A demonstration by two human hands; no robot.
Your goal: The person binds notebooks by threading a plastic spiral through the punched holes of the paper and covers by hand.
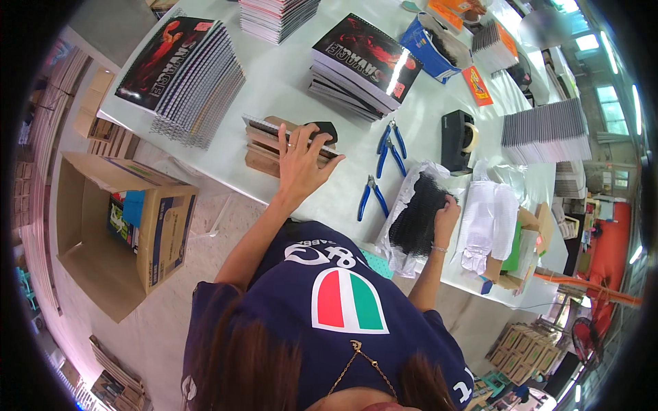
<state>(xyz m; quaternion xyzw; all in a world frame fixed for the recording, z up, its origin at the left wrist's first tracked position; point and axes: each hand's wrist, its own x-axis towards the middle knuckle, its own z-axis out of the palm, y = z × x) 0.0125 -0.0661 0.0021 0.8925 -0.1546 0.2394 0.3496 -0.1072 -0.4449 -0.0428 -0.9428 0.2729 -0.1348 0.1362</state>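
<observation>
Your left hand (301, 161) lies flat, fingers spread, on the notebook stack (277, 144) at eleven o'clock; keep it pinned square; your right hand (445, 216) pinches black binding coils (418, 216) in the plastic bag (404, 233) at two o'clock; draw one free cleanly, clear of the blue pliers (373, 197).

Hands (299, 161) on notebooks (274, 140) (coils (419, 216) right).

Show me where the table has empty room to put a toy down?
Bare white table lies between the left notebook stack and the middle notebook stack. A smaller patch sits below the blue pliers, beside the left hand. It is crowded around the right hand, black coil bag and tape dispenser.
</observation>
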